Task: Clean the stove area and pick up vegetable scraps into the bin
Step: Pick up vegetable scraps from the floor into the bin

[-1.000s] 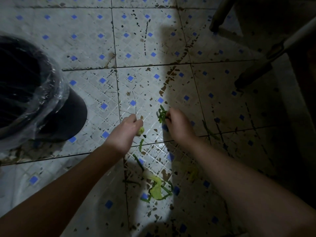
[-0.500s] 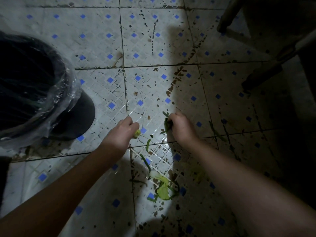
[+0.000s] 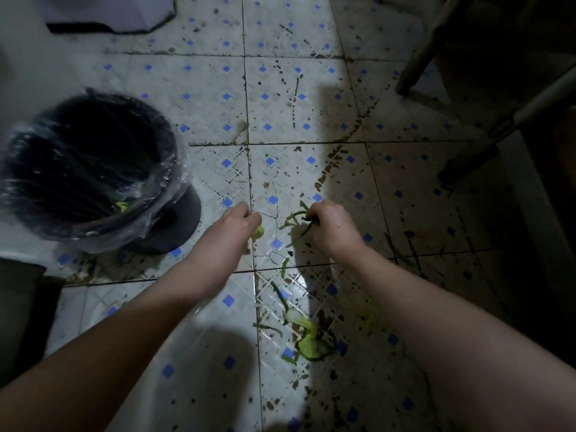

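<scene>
White ceramic floor tiles, dotted with small blue squares and spattered with dark stains, fill a dimly lit view looking down past 2 bare forearms.

At the centre of the frame, the left hand has its fingers curled round a small pale yellow-green vegetable piece, which pokes out at the fingertips. Just to its right, and apart from it, the right hand pinches a bunch of thin dark green strips with closed fingers. The strips fan out to the left of the fist, just above the floor.

At the left of the frame stands a round black plastic bin lined with a clear plastic bag, near the left hand. A yellow-green scrap lies inside against its nearer wall.

More scraps lie on the tiles between the forearms. There is 1 short green strip below the hands, 1 longer green strip beneath that, and a heap of pale green leaf pieces and dark strips at lower centre.

At the upper right, in shadow, a grey furniture leg and a pale pole with a dark lower end slant to the floor.
</scene>
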The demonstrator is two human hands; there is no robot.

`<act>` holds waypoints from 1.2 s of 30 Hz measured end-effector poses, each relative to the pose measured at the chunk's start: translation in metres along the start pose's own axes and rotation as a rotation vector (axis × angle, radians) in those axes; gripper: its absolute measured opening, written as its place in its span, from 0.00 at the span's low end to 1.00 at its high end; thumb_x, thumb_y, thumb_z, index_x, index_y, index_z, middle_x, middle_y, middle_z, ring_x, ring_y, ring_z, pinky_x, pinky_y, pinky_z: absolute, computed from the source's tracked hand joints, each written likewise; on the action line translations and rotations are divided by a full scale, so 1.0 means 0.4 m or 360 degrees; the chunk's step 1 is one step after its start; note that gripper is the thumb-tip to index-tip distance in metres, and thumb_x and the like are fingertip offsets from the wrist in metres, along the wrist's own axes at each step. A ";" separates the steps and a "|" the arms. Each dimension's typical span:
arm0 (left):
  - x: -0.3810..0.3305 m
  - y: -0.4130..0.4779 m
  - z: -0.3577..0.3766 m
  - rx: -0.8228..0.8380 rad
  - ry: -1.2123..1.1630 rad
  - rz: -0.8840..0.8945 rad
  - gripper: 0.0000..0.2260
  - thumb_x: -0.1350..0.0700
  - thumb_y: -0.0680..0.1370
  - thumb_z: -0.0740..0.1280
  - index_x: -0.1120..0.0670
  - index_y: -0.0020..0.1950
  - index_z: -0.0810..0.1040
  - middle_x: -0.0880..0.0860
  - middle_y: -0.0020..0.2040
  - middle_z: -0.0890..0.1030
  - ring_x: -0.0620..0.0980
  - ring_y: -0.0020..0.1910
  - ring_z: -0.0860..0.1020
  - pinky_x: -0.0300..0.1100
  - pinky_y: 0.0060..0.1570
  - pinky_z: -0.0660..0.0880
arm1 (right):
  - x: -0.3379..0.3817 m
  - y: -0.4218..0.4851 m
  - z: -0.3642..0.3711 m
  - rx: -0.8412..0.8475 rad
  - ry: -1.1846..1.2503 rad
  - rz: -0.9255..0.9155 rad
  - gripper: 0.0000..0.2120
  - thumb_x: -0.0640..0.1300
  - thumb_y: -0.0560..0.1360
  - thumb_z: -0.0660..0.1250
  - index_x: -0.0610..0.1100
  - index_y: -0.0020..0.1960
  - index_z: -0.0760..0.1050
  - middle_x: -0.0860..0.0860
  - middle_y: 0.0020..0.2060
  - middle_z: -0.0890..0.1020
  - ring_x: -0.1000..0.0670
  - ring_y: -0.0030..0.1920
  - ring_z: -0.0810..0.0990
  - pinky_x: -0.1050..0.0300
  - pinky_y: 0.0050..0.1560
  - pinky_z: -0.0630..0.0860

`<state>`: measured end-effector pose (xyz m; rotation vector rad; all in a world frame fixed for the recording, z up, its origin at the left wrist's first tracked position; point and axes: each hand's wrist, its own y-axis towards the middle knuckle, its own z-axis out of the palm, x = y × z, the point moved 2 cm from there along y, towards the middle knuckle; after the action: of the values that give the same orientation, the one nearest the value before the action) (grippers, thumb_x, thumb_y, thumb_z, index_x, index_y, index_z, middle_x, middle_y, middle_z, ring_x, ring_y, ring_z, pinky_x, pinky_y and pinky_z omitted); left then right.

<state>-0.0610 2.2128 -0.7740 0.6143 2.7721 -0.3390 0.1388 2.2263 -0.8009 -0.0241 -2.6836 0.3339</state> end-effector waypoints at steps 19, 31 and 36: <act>0.095 -0.161 -0.333 -0.0513 0.0133 -0.0129 0.16 0.72 0.71 0.64 0.60 0.56 0.73 0.58 0.53 0.69 0.56 0.51 0.70 0.56 0.44 0.74 | 0.293 -0.027 -0.133 -0.0441 0.0269 -0.0291 0.13 0.31 0.74 0.60 0.41 0.52 0.80 0.45 0.50 0.80 0.46 0.51 0.78 0.52 0.53 0.77; 0.259 -0.237 -0.340 -0.0459 0.0247 -0.0493 0.19 0.75 0.70 0.63 0.58 0.56 0.72 0.57 0.54 0.69 0.58 0.53 0.70 0.51 0.48 0.72 | 0.569 0.008 -0.154 -0.0557 0.0463 -0.0584 0.13 0.30 0.70 0.63 0.41 0.49 0.81 0.45 0.47 0.82 0.47 0.48 0.79 0.57 0.52 0.75; 0.271 -0.253 -0.328 -0.0431 0.0336 -0.0489 0.26 0.72 0.71 0.63 0.54 0.66 0.68 0.56 0.61 0.70 0.57 0.58 0.71 0.48 0.55 0.69 | 0.625 0.017 -0.107 -0.0466 0.0443 -0.0645 0.13 0.31 0.71 0.64 0.41 0.52 0.81 0.45 0.50 0.81 0.48 0.51 0.78 0.61 0.53 0.73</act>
<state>-0.2288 2.2016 -0.6695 0.1654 3.0424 0.0473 -0.0697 2.2601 -0.6606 0.3534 -2.3638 -0.1766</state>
